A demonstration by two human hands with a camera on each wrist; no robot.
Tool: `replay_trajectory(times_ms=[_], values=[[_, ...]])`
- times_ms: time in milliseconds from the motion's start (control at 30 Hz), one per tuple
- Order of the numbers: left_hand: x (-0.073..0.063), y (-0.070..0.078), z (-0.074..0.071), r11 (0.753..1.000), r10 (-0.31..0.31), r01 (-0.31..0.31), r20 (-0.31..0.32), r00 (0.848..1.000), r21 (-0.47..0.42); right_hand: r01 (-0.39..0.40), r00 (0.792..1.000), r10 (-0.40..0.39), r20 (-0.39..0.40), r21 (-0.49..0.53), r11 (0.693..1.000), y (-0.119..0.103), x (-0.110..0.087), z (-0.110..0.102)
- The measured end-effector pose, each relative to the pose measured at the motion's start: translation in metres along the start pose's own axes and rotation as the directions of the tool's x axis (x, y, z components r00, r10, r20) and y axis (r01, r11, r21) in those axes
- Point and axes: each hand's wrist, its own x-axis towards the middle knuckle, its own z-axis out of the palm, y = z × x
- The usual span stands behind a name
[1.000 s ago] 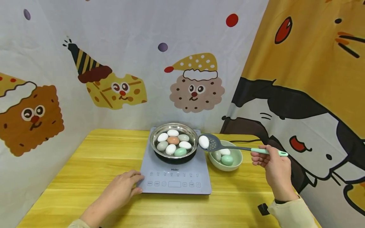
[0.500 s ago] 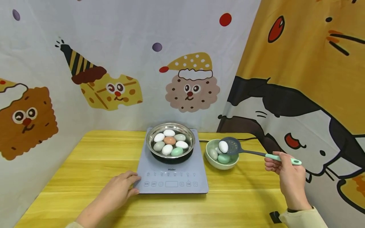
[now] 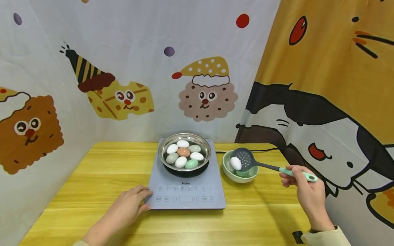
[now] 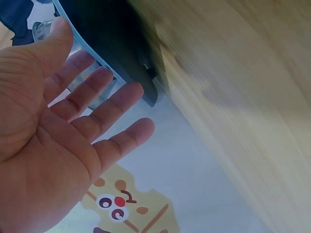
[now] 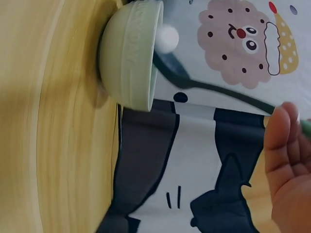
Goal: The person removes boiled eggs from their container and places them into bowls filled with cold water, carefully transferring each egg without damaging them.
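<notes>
My right hand (image 3: 311, 196) pinches the mint handle of a dark grey slotted skimmer (image 3: 247, 158). On the left side of its head rests a white egg (image 3: 235, 163). The skimmer's head is over a pale green bowl (image 3: 240, 179); the right wrist view has the egg at the rim of the bowl (image 5: 127, 56). A mint-green egg (image 3: 242, 173) shows in the bowl, partly covered by the skimmer. My left hand (image 3: 129, 205) touches the left front edge of a grey induction cooktop (image 3: 186, 191). In the left wrist view its fingers (image 4: 121, 143) are spread and loosely bent.
On the cooktop stands a steel pan (image 3: 162, 158) holding several eggs, white, greyish, brown and mint-green. A black cable (image 3: 264, 150) runs behind the bowl along the table's back. A printed curtain (image 3: 138, 34) closes off the back and sides of the wooden table (image 3: 101, 171).
The skimmer carried the white egg from beside the pan rightward over the bowl, then came slightly back left and lower. My left hand stays at the cooktop's edge.
</notes>
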Motion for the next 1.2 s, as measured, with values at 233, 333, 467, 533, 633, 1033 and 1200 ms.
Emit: replay_trajectory(times_ms=[233, 333, 467, 533, 633, 1033, 1200], values=[[0.000, -0.001, 0.000, 1.000, 0.000, 0.000, -0.015, 1.000, -0.014, 0.306, 0.950, -0.274, 0.149, -0.269, 0.913, -0.008, -0.020, -0.006], [0.000, -0.001, 0.000, 1.000, -0.007, 0.006, -0.011, 1.000, -0.024, 0.425, 0.903, -0.373, 0.211, -0.323, 0.846, -0.010, -0.029, -0.007], [-0.001, -0.002, 0.000, 1.000, -0.015, 0.015, -0.008, 1.000, -0.027, 0.543, 0.839, -0.474, 0.267, -0.363, 0.757, -0.015, -0.036, -0.006], [-0.002, -0.002, 0.001, 1.000, -0.017, 0.017, -0.009, 1.000, -0.026, 0.594, 0.804, -0.512, 0.301, -0.385, 0.706, -0.018, -0.037, -0.006], [-0.003, -0.002, 0.002, 0.999, -0.017, 0.017, -0.011, 1.000, -0.030, 0.653, 0.757, -0.538, 0.372, -0.396, 0.645, -0.023, -0.040, -0.005], [-0.001, -0.003, 0.000, 0.998, -0.011, 0.011, -0.014, 1.000, -0.055, 0.411, 0.910, -0.405, 0.085, -0.304, 0.859, -0.048, -0.041, 0.030], [-0.001, -0.002, -0.001, 0.998, -0.017, 0.017, -0.003, 1.000, -0.059, 0.619, 0.767, -0.601, 0.225, -0.012, 0.785, -0.063, -0.026, 0.073]])
